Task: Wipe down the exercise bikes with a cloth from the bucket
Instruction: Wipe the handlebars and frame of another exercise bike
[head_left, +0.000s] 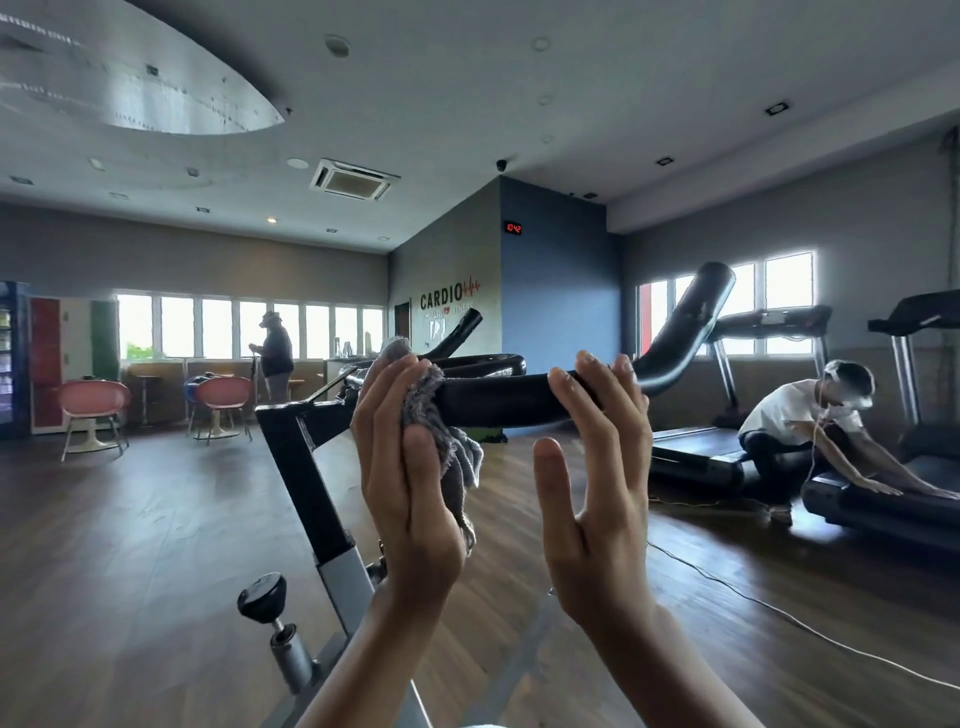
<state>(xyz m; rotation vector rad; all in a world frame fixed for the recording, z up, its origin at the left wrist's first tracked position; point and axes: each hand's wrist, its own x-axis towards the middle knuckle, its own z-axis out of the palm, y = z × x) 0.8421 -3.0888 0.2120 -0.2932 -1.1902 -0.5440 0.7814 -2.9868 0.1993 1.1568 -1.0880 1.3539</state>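
Note:
A black exercise-bike handlebar (498, 397) runs across the middle of the view and curves upward at the right. My left hand (410, 483) presses a grey cloth (441, 441) around the bar's left part; the cloth hangs down below the bar. My right hand (597, 467) curls its fingers over the bar further right, thumb held apart underneath. The bike's black stem (306, 478) slopes down to a grey post with a black adjustment knob (264, 596). No bucket is in view.
A person (800, 421) crouches at the right over a treadmill (883, 499); another treadmill (727, 441) stands behind. A white cable (779, 616) trails over the wooden floor. Pink chairs (93, 405) and a standing person (275, 353) are by the far windows.

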